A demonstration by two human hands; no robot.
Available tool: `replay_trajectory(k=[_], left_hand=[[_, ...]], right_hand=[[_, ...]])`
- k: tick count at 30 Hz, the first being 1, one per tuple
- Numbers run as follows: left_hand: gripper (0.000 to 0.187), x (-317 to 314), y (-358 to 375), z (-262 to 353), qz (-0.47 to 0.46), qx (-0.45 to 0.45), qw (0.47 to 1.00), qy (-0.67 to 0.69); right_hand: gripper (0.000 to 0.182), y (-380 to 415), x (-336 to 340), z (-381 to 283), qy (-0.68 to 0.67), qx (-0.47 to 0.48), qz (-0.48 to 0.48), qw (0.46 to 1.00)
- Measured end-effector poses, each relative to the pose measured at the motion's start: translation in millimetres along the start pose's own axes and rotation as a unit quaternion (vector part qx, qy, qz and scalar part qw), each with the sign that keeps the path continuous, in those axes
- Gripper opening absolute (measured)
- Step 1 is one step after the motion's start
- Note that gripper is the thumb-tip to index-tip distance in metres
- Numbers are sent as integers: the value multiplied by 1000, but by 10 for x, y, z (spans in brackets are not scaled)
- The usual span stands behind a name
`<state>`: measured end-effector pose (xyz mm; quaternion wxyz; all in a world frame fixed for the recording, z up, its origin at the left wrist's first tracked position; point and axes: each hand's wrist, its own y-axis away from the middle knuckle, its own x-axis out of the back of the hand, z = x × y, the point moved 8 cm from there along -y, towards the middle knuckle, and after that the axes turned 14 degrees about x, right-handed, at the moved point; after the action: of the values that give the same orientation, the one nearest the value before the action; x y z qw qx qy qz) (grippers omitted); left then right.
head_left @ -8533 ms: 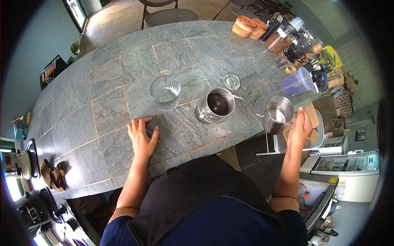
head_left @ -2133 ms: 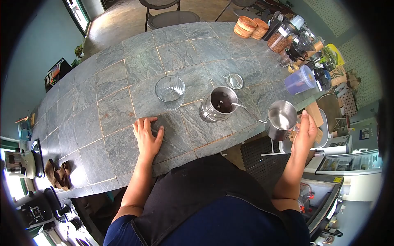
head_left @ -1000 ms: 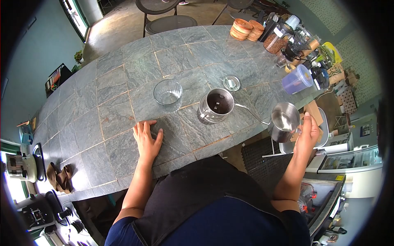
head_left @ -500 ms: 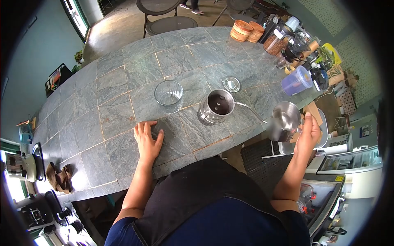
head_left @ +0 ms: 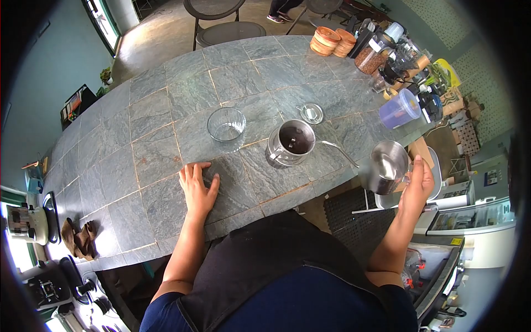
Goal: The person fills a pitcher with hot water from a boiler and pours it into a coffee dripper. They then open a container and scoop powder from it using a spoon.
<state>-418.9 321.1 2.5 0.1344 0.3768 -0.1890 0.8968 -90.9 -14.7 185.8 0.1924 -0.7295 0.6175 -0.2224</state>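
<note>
My right hand is closed round the handle of a shiny metal pitcher, held in the air just off the counter's right edge. The pitcher leans a little, its open mouth facing up. My left hand rests on the tiled counter with fingers spread, holding nothing. Between the hands stands a steel gooseneck kettle without its lid, its dark inside visible and its thin spout reaching right, close to the pitcher. Behind it lies a small round lid. An upright clear glass stands left of the kettle.
Wooden containers, a jar of brown beans and a purple-tinted tub line the counter's far right. A brown cloth lies at the left end. A chair stands beyond the counter, and another person's feet show.
My right hand and the pitcher have shifted slightly right and down. My left hand, the kettle and the glass stay in place. The other person's feet have moved right.
</note>
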Motion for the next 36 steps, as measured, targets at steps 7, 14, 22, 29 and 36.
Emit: replay_trajectory(k=[7, 14, 22, 29, 36], left_hand=[[33, 7, 2, 7, 7, -1, 1000, -4], [33, 18, 9, 11, 7, 2, 1000, 1], [35, 31, 15, 24, 2, 0, 1000, 8], [36, 14, 21, 2, -2, -1, 1000, 7], [36, 3, 18, -2, -8, 3, 1000, 3]], right_hand=[[22, 10, -3, 69, 2, 20, -31, 999], [21, 1, 7, 150, -3, 36, -35, 999], [24, 31, -237, 109, -16, 10, -51, 999], [28, -11, -340, 95, -16, 9, -49, 999], [24, -12, -359, 67, -52, 7, -31, 998]])
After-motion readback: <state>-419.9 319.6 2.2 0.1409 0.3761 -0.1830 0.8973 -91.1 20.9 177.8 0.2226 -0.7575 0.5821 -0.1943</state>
